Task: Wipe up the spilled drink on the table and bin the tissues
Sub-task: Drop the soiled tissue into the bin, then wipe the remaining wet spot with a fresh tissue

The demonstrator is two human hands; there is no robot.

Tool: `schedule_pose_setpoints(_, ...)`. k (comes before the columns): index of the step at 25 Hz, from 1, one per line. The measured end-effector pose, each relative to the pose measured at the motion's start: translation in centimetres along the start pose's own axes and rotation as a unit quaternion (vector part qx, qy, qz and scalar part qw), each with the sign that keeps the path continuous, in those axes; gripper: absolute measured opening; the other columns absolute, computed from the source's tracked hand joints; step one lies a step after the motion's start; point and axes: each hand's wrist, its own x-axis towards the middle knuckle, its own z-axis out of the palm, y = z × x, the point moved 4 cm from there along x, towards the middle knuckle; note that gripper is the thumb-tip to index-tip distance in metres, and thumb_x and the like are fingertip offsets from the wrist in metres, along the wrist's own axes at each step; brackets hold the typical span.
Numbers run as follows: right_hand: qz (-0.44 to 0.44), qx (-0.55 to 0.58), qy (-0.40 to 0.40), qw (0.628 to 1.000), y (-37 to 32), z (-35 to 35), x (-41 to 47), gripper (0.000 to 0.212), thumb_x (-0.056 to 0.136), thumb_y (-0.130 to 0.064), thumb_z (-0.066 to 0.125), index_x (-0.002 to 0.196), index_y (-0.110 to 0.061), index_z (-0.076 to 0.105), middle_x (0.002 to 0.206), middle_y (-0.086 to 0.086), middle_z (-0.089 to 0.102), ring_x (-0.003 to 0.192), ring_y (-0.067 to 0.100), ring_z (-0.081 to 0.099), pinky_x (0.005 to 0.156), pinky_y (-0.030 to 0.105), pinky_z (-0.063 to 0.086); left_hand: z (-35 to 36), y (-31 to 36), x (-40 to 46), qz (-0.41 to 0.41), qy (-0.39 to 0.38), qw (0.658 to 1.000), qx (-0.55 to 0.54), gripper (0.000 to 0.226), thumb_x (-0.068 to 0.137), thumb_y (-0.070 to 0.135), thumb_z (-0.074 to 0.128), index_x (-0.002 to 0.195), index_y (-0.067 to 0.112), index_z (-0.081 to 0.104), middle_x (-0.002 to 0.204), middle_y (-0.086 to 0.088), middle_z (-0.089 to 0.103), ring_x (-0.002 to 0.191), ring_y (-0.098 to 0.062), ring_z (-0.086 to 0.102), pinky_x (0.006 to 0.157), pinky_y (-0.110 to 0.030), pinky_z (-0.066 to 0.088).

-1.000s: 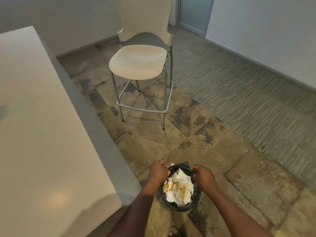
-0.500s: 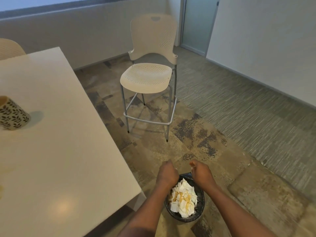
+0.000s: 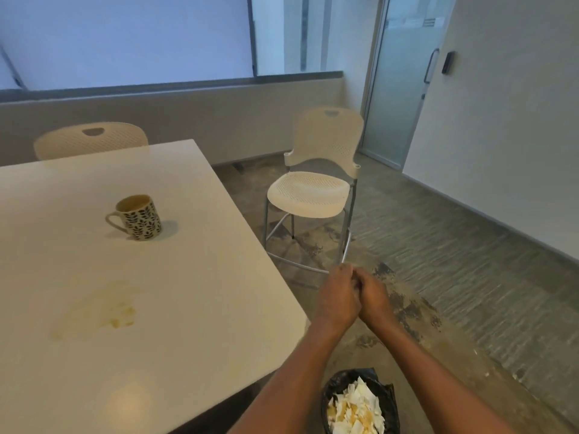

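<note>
Both hands meet in the air just right of the white rectangular table's point(image 3: 188, 308) right edge: the left hand point(image 3: 336, 297) and right hand point(image 3: 371, 297) touch, fingers curled inward, nothing visibly held. Near, below the forearms, a small black-lined bin point(image 3: 385, 389) on the floor holds crumpled white, tan-stained tissues point(image 3: 355, 411). A faint tan smear point(image 3: 106, 311) remains on the tabletop, well inside its edges; farther off stands a leaf-patterned mug point(image 3: 139, 219). A cream perforated tall chair point(image 3: 313, 192) stands far right, open carpet beyond.
</note>
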Motion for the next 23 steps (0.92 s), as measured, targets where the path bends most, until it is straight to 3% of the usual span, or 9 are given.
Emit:
schedule_pose_setpoints(4, -0.101, -0.002, 0.024, 0.995, -7.3, 1.1, -0.4, 0.035, 0.089, 0.006, 0.048, 0.107, -0.016, 0.067, 0.093, -0.004, 0.068, 0.080, 0.009, 0.061, 0.066, 0.015, 0.042, -7.1, -2.0, -1.4, 0.011, 0.050, 0.999, 0.001, 0.037, 0.090, 0.008, 0.041, 0.117, 0.018, 0.064, 0.115, -0.005, 0.069, 0.103, -0.020, 0.065, 0.090, -0.034, 0.053)
schedule_pose_setpoints(9, -0.164, 0.013, 0.017, 0.986, -14.4, 5.4, -1.6, 0.026, 0.093, 0.001, 0.049, 0.108, -0.010, 0.066, 0.102, 0.005, 0.069, 0.091, 0.016, 0.062, 0.076, 0.019, 0.045, -15.0, -8.0, -4.1, -0.046, 0.111, 0.991, 0.058, 0.048, 0.094, 0.008, 0.049, 0.140, 0.021, 0.052, 0.144, 0.001, 0.054, 0.132, -0.016, 0.050, 0.112, -0.030, 0.037)
schedule_pose_setpoints(14, -0.200, 0.015, -0.034, 0.979, -20.4, 11.8, -4.0, 0.028, 0.095, -0.002, 0.049, 0.116, -0.013, 0.064, 0.118, 0.003, 0.068, 0.109, 0.018, 0.062, 0.095, 0.025, 0.046, -22.5, -12.9, -8.9, -0.097, 0.159, 0.976, 0.108, 0.046, 0.098, 0.012, 0.050, 0.142, 0.023, 0.049, 0.151, 0.005, 0.046, 0.138, -0.013, 0.042, 0.116, -0.027, 0.030)
schedule_pose_setpoints(23, -0.244, 0.040, -0.120, 0.962, -29.8, 22.6, -8.7, 0.030, 0.092, 0.002, 0.047, 0.113, -0.014, 0.062, 0.116, 0.001, 0.067, 0.108, 0.017, 0.061, 0.091, 0.022, 0.044, -33.9, -20.3, -18.3, -0.152, 0.215, 0.955, 0.137, 0.047, 0.096, 0.010, 0.049, 0.142, 0.020, 0.049, 0.149, 0.004, 0.047, 0.139, -0.013, 0.042, 0.116, -0.028, 0.031)
